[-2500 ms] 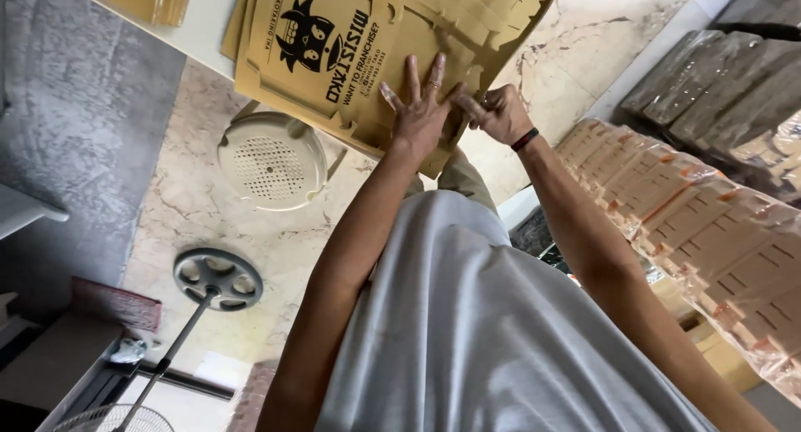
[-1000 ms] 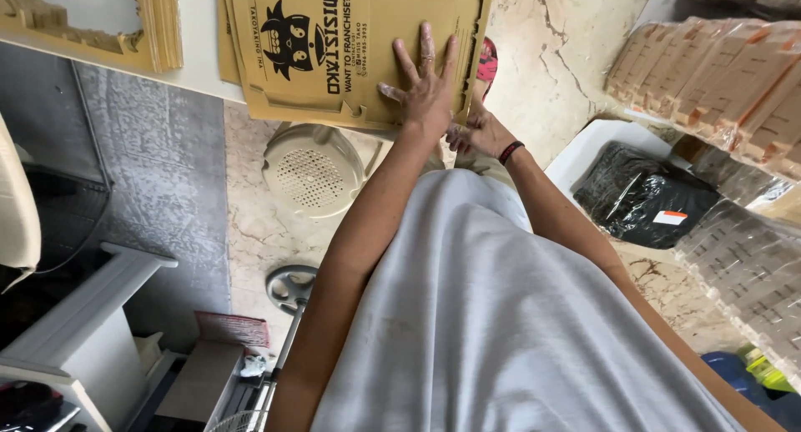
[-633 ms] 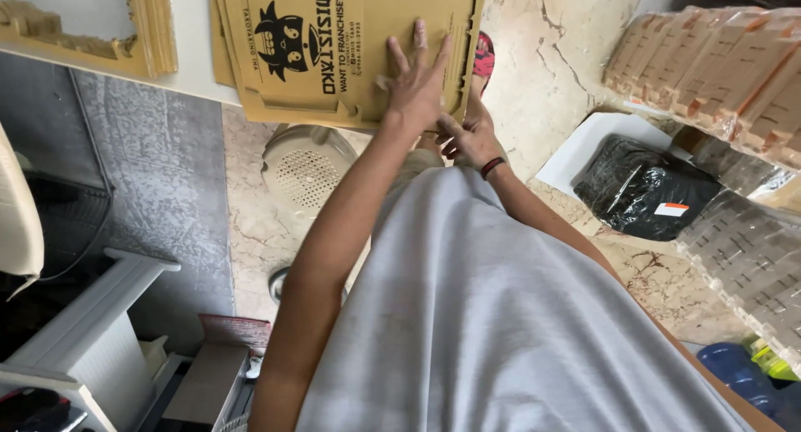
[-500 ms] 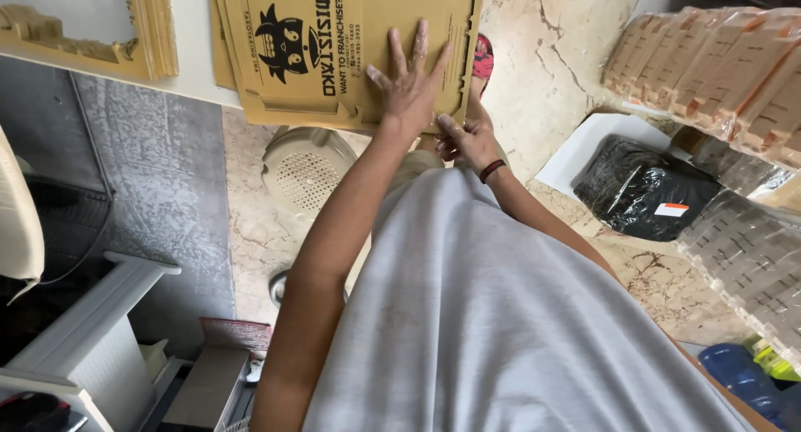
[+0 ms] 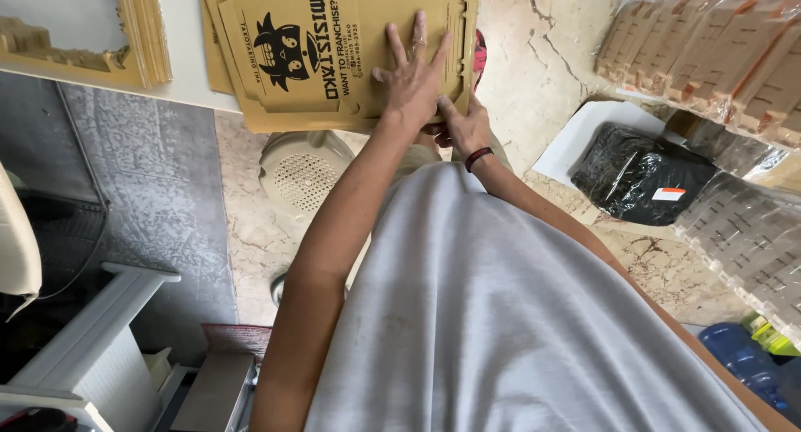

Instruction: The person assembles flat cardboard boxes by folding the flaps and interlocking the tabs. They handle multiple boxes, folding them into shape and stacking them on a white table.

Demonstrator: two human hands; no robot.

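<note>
Premises appear to be a small food-packaging or takeaway stockroom. Flat printed cardboard boxes lie stacked on a white table beneath the left hand. To the right of the hands, shrink-wrapped bundles of folded cartons are piled along the wall, with a black plastic bag below them. The marble-pattern floor carries a beige fan on the near side of the hands.
</note>
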